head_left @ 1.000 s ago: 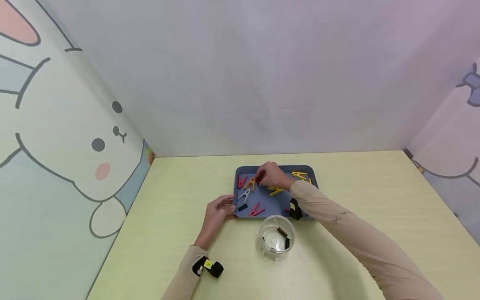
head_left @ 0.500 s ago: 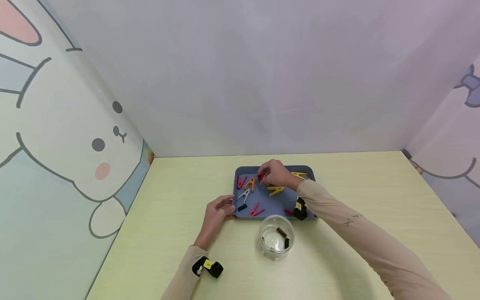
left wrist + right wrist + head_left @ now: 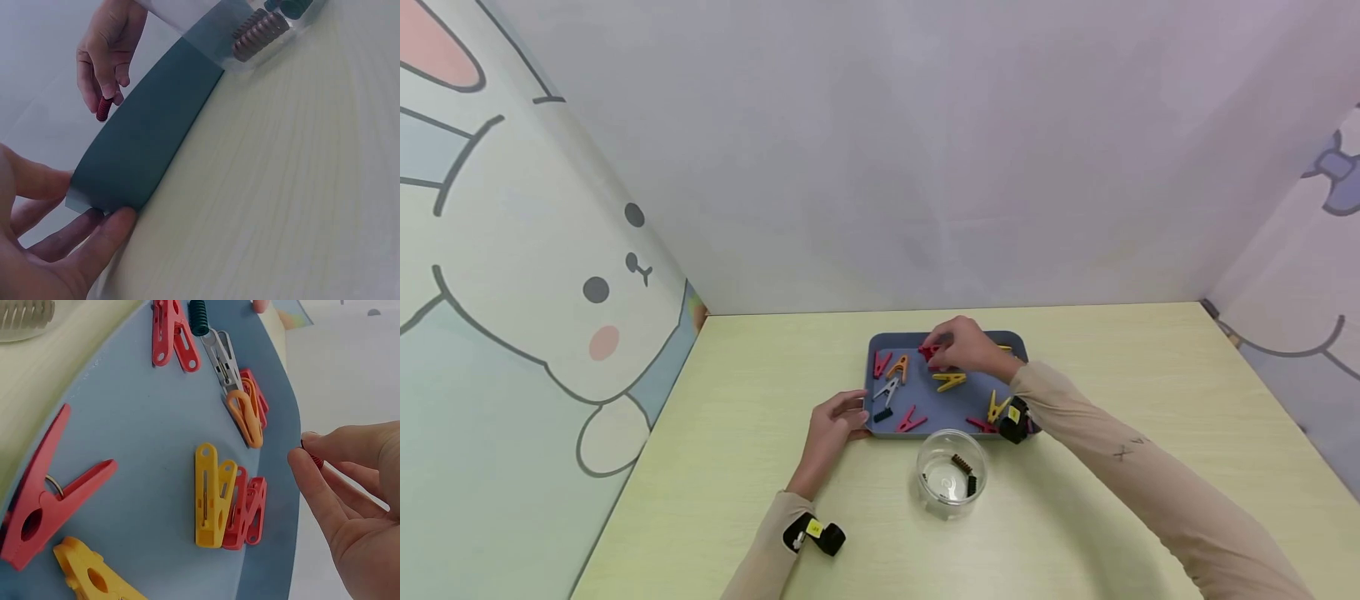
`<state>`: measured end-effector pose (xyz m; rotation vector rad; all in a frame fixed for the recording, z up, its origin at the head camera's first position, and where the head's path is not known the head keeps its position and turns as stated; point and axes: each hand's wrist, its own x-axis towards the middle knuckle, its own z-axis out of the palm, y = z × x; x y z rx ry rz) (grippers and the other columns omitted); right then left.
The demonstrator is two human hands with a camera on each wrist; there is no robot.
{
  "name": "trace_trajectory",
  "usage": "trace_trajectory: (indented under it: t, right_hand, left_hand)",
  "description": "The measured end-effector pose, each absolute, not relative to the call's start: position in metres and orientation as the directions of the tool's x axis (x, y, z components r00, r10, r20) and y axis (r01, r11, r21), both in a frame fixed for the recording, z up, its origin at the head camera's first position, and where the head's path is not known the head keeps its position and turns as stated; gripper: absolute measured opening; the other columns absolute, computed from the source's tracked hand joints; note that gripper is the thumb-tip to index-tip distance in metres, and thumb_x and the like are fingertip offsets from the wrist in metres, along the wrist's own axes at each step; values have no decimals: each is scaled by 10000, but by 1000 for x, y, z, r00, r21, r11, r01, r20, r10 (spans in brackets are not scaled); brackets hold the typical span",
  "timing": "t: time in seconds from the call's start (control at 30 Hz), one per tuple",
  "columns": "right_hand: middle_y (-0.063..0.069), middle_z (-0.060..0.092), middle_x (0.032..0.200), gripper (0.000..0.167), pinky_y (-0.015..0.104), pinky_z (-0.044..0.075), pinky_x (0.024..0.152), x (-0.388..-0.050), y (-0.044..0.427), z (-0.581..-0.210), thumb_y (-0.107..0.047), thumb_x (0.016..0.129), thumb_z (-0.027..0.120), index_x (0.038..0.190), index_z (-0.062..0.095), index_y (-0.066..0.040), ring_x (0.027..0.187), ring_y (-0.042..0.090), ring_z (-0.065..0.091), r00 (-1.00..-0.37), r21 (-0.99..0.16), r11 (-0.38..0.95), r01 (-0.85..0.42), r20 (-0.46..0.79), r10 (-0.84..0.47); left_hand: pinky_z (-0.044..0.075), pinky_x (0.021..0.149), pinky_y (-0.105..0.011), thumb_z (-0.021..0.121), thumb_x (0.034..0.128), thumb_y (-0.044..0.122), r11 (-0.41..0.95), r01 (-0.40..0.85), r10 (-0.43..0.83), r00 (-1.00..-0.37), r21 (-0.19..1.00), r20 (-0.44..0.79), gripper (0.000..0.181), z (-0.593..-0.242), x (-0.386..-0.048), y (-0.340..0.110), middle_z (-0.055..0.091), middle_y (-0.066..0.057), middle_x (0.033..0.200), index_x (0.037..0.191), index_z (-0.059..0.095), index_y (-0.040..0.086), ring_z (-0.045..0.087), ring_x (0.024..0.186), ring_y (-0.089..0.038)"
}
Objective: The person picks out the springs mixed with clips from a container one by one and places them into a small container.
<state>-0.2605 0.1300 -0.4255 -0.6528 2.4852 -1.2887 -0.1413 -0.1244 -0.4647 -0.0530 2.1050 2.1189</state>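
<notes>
A blue-grey tray [image 3: 943,407] holds several clothespins, among them an orange clothespin [image 3: 898,367], a silver clothespin [image 3: 887,389] and a yellow clothespin [image 3: 950,382]. My left hand [image 3: 832,425] grips the tray's near left corner, fingers against its outer wall in the left wrist view. Over the far part of the tray, my right hand [image 3: 966,346] pinches a small red coil spring [image 3: 314,459] between thumb and fingertip, clear of the tray floor. Under that hand lie red clothespins [image 3: 253,509]. A dark green spring [image 3: 198,317] lies by the silver clothespin.
A clear round jar [image 3: 934,502] stands on the table just in front of the tray, with a brown spring [image 3: 961,463] and a dark spring [image 3: 972,485] inside. Pale table [image 3: 760,375] surrounds both; a grey-white wall [image 3: 880,208] rises behind.
My right hand has moved rightward and slightly up, away from the orange clothespin, uncovering red clothespins and a yellow one at the tray's right. My left hand stays on the tray corner.
</notes>
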Motion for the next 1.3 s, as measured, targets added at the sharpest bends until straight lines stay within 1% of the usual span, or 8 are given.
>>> trace_trajectory:
  t: [0.13, 0.43, 0.67, 0.77, 0.9, 1.1, 1.17, 1.3]
  right_hand:
    - [124, 698, 879, 233, 358, 572, 633, -259, 134, -425, 7, 825, 664, 1055, 685, 34, 713, 226, 676, -868, -829, 499, -253, -33, -495]
    - [82, 698, 825, 235, 426, 562, 665, -256, 138, -423, -18, 822, 696, 1054, 689, 20, 708, 223, 666, -872, -842, 492, -221, -56, -487]
    - [140, 686, 841, 247, 388, 545, 654, -251, 139, -420, -36, 818, 710, 1055, 688, 27, 702, 207, 650, -863, -837, 485, -254, -30, -504]
    - [186, 676, 906, 262, 463, 539, 684, -246, 140, -414, -45, 816, 716, 1065, 684, 31, 729, 236, 653, -860, -849, 465, -252, -24, -510]
    - [202, 650, 1032, 288, 549, 522, 736, -245, 143, -413, -65, 817, 723, 1087, 679, 26, 769, 225, 663, -861, -860, 453, -237, -30, -508]
    - [141, 639, 1091, 276, 554, 525, 759, -245, 147, -416, -101, 807, 739, 1074, 699, -45, 789, 179, 668, -872, -862, 464, -207, -52, -486]
    - [138, 639, 1093, 278, 550, 527, 757, -244, 147, -415, -104, 805, 741, 1073, 700, -46, 805, 193, 669, -874, -865, 460, -202, -53, -484]
    - [140, 669, 1018, 300, 560, 524, 742, -239, 148, -412, -85, 812, 729, 1097, 684, -5, 837, 288, 670, -871, -872, 448, -198, -54, -489]
  left_hand:
    - [537, 814, -503, 582, 873, -25, 6, -126, 83, -989, 992, -127, 403, -465, -142, -124, 554, -293, 1205, 1274, 552, -51, 564, 1063, -400]
    - [535, 818, -504, 579, 875, -27, 6, -131, 81, -988, 991, -131, 404, -464, -141, -126, 549, -296, 1206, 1277, 547, -55, 557, 1072, -408]
    - [538, 817, -494, 583, 874, -23, 6, -134, 75, -988, 991, -134, 403, -464, -142, -129, 548, -297, 1210, 1275, 551, -52, 558, 1077, -405]
    - [539, 815, -494, 581, 876, -21, 8, -130, 74, -989, 991, -130, 399, -465, -142, -130, 551, -294, 1207, 1274, 554, -48, 564, 1073, -399]
    - [539, 812, -499, 582, 874, -26, 7, -130, 69, -989, 991, -130, 398, -466, -143, -130, 559, -288, 1200, 1270, 556, -48, 573, 1064, -391]
    - [543, 804, -491, 585, 873, -27, 11, -128, 64, -990, 992, -128, 396, -467, -144, -130, 567, -286, 1190, 1268, 559, -47, 585, 1050, -385]
    - [543, 804, -493, 583, 875, -29, 9, -126, 66, -990, 992, -126, 396, -467, -144, -129, 565, -288, 1192, 1269, 557, -49, 585, 1050, -389]
    - [539, 810, -499, 578, 879, -31, 2, -124, 72, -990, 992, -124, 395, -466, -142, -129, 559, -292, 1199, 1273, 552, -51, 581, 1057, -397]
